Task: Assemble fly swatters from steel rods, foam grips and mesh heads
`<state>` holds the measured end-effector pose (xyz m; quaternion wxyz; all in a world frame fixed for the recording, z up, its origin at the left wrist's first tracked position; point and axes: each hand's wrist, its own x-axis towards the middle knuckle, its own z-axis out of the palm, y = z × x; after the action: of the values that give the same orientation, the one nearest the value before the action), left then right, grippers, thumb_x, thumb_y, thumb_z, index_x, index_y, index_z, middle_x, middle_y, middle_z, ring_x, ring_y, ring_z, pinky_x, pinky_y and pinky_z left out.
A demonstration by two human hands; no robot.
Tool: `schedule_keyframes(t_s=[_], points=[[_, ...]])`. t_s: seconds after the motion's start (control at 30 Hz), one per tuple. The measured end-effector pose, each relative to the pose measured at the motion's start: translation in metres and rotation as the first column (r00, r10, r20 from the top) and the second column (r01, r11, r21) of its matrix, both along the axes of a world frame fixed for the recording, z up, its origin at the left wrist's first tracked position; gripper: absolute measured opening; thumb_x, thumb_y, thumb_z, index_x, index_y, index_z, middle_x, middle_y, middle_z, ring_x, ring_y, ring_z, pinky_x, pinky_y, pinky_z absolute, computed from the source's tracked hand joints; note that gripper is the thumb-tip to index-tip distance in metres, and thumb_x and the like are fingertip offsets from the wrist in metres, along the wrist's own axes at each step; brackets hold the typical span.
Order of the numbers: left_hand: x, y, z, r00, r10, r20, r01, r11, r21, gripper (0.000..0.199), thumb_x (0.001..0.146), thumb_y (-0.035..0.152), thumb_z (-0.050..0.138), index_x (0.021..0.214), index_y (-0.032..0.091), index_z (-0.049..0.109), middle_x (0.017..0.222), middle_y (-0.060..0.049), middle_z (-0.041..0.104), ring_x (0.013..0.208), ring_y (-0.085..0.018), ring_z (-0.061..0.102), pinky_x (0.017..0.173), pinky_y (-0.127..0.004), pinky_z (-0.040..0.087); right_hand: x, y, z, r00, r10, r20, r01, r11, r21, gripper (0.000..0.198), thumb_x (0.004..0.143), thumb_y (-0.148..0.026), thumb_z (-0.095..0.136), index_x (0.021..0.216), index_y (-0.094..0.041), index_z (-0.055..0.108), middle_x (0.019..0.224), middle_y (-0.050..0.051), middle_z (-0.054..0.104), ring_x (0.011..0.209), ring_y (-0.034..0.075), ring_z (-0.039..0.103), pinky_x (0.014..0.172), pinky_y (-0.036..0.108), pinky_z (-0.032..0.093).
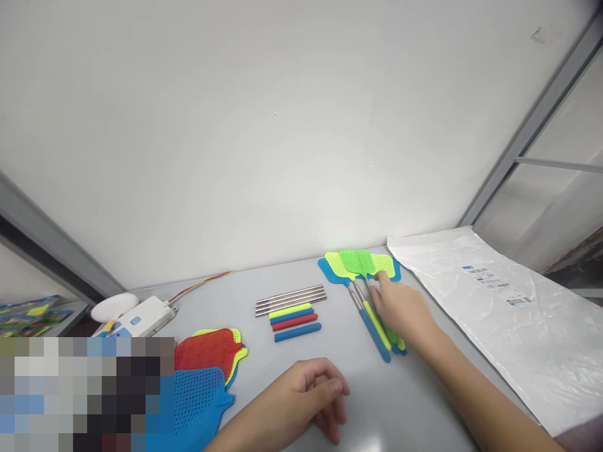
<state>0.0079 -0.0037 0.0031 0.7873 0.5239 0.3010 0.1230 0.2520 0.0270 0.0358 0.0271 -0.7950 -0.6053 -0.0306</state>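
My right hand (404, 311) is over a group of assembled fly swatters at the right of the table, its fingers closed around the shaft of a green fly swatter (357, 261). Yellow (384, 265) and blue (333, 271) swatter heads lie under and beside the green one. Metal shafts and coloured handles (375, 326) point towards me; my hand partly covers them. Low in the middle, my left hand (311, 397) is loosely curled above the table, holding nothing. To its left lie loose swatter heads, a red one (210, 351) and a blue one (198, 402) on top.
Several metal rods (291, 300) lie side by side at mid-table, with loose handles (296, 322) in front. A white plastic bag (475, 301) covers the right side. A white device (146, 317) with wires stands at the left, near a white wall (282, 138).
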Motion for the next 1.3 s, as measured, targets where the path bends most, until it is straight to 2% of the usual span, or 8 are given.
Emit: schedule_keyframes(t_s=[0.2, 0.47, 0.9, 1.03, 1.1, 1.17, 1.23, 1.3], points=[[-0.001, 0.001, 0.001, 1.000, -0.009, -0.012, 0.009, 1.000, 0.009, 0.031, 0.091, 0.045, 0.055, 0.096, 0.015, 0.057, 0.078, -0.003, 0.065, 0.060, -0.012, 0.062, 0.059, -0.024, 0.043, -0.011, -0.005, 0.007, 0.998, 0.058, -0.026, -0.056, 0.996, 0.067, 0.029, 0.101, -0.033, 0.026, 0.108, -0.021, 0.052, 0.072, 0.005, 0.068, 0.065, 0.024, 0.066, 0.050, 0.030, 0.025], [-0.001, 0.003, 0.001, 0.998, -0.057, -0.019, 0.057, 0.998, 0.019, 0.031, 0.087, 0.045, 0.059, 0.097, 0.016, 0.060, 0.073, 0.000, 0.062, 0.054, -0.009, 0.058, 0.056, -0.023, 0.041, -0.049, 0.011, 0.005, 0.915, 0.403, 0.021, -0.403, 0.914, 0.037, 0.029, 0.099, -0.033, 0.033, 0.099, -0.022, 0.060, 0.075, 0.006, 0.069, 0.070, 0.025, 0.066, 0.054, 0.029, 0.029], [0.010, 0.022, -0.004, 0.898, -0.414, -0.152, 0.420, 0.908, 0.006, 0.018, 0.088, 0.037, 0.061, 0.091, 0.020, 0.057, 0.070, 0.002, 0.062, 0.054, -0.014, 0.063, 0.061, -0.029, 0.050, -0.101, 0.109, -0.003, 0.636, 0.756, -0.157, -0.771, 0.630, -0.089, 0.026, 0.093, -0.038, 0.047, 0.095, -0.026, 0.070, 0.080, 0.003, 0.073, 0.070, 0.019, 0.066, 0.055, 0.025, 0.037], [0.015, 0.016, 0.016, 0.873, -0.354, -0.335, 0.440, 0.869, 0.227, 0.026, 0.082, 0.042, 0.066, 0.091, 0.023, 0.052, 0.077, 0.004, 0.060, 0.058, -0.014, 0.061, 0.064, -0.031, 0.053, -0.100, 0.110, -0.007, 0.563, 0.807, -0.178, -0.826, 0.559, -0.074, 0.025, 0.092, -0.032, 0.046, 0.095, -0.026, 0.070, 0.087, 0.002, 0.073, 0.075, 0.018, 0.065, 0.060, 0.026, 0.041], [0.014, 0.009, 0.024, 0.871, -0.151, -0.467, 0.422, 0.716, 0.556, 0.024, 0.087, 0.045, 0.057, 0.091, 0.022, 0.054, 0.084, -0.001, 0.062, 0.073, -0.019, 0.064, 0.067, -0.032, 0.052, -0.100, 0.110, -0.010, 0.548, 0.820, -0.167, -0.836, 0.546, -0.061, 0.024, 0.092, -0.029, 0.046, 0.095, -0.024, 0.070, 0.094, 0.004, 0.073, 0.079, 0.018, 0.065, 0.064, 0.027, 0.043], [0.010, 0.002, 0.027, 0.842, 0.081, -0.533, 0.452, 0.435, 0.779, 0.026, 0.092, 0.042, 0.047, 0.095, 0.018, 0.058, 0.093, -0.008, 0.063, 0.084, -0.024, 0.064, 0.066, -0.033, 0.050, -0.101, 0.111, -0.011, 0.545, 0.824, -0.151, -0.837, 0.544, -0.052, 0.023, 0.091, -0.028, 0.047, 0.093, -0.023, 0.069, 0.096, 0.005, 0.071, 0.079, 0.018, 0.065, 0.065, 0.027, 0.043], [0.004, -0.003, 0.027, 0.793, 0.269, -0.547, 0.502, 0.221, 0.836, 0.030, 0.095, 0.038, 0.042, 0.103, 0.014, 0.058, 0.105, -0.014, 0.060, 0.080, -0.023, 0.065, 0.060, -0.032, 0.049, -0.102, 0.113, -0.012, 0.552, 0.824, -0.131, -0.833, 0.551, -0.042, 0.019, 0.090, -0.027, 0.049, 0.089, -0.022, 0.067, 0.095, 0.005, 0.069, 0.079, 0.019, 0.064, 0.064, 0.027, 0.043], [-0.003, -0.006, 0.024, 0.726, 0.430, -0.537, 0.541, 0.126, 0.832, 0.029, 0.096, 0.036, 0.042, 0.107, 0.013, 0.056, 0.111, -0.014, 0.057, 0.069, -0.020, 0.064, 0.053, -0.031, 0.048, -0.104, 0.114, -0.010, 0.574, 0.812, -0.106, -0.818, 0.575, -0.019, 0.016, 0.088, -0.025, 0.051, 0.083, -0.020, 0.065, 0.094, 0.007, 0.068, 0.083, 0.021, 0.064, 0.066, 0.028, 0.043]])
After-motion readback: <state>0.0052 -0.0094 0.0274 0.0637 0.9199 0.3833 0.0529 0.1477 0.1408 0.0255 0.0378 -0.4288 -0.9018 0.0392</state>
